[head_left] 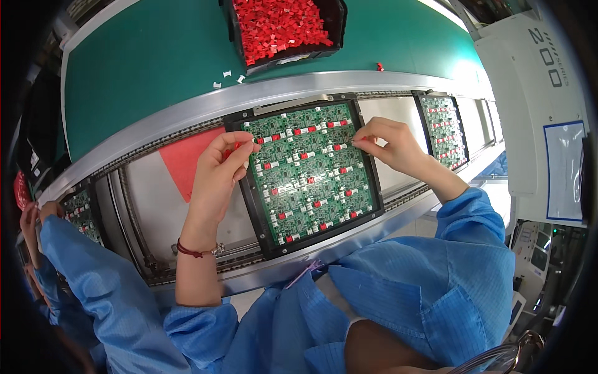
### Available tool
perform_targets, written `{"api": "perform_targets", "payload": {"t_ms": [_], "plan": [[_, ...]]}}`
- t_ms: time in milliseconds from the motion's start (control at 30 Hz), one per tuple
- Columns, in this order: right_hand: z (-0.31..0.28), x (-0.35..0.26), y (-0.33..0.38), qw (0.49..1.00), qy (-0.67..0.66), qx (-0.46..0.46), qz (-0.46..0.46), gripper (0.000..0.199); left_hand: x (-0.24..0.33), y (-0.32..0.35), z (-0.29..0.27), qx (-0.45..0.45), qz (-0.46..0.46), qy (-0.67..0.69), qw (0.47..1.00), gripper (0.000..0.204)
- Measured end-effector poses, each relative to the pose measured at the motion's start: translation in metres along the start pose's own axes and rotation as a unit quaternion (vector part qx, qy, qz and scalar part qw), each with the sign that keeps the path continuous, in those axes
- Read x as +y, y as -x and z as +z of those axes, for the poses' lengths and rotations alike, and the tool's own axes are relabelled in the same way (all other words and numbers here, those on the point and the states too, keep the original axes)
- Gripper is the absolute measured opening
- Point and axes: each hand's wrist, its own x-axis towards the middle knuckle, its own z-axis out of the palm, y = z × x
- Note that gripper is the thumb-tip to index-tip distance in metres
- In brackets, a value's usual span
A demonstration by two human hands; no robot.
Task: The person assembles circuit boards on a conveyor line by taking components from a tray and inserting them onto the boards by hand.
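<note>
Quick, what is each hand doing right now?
Left hand: closed on small red parts.
Right hand: fingertips pinched at the green circuit board panel; what it holds cannot be told.

My path across the green circuit-board panel in its black frame [311, 168] is open between my hands. Bare grey conveyor plate [146, 193] lies free leftward; the black bin of red parts [283, 25] blocks the far side.

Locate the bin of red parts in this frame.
In the head view, the bin of red parts sits at the top centre on the green mat, beyond the conveyor rail and directly above the circuit board both hands are working on.
</note>
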Motion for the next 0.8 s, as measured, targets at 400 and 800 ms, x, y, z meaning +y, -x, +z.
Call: {"api": "perform_targets", "payload": {"t_ms": [400,800], "plan": [[0.0,0.005,0.014,0.956,-0.196,-0.062,0.208,0.01,-0.001,0.003,-0.002,0.014,-0.001,-0.028,1.0,0.015],[0.023,0.013,0.007,0.993,-0.025,-0.009,0.116,0.01,0.003,0.002,-0.008,0.014,-0.019,0.032,0.999,0.015]]}}
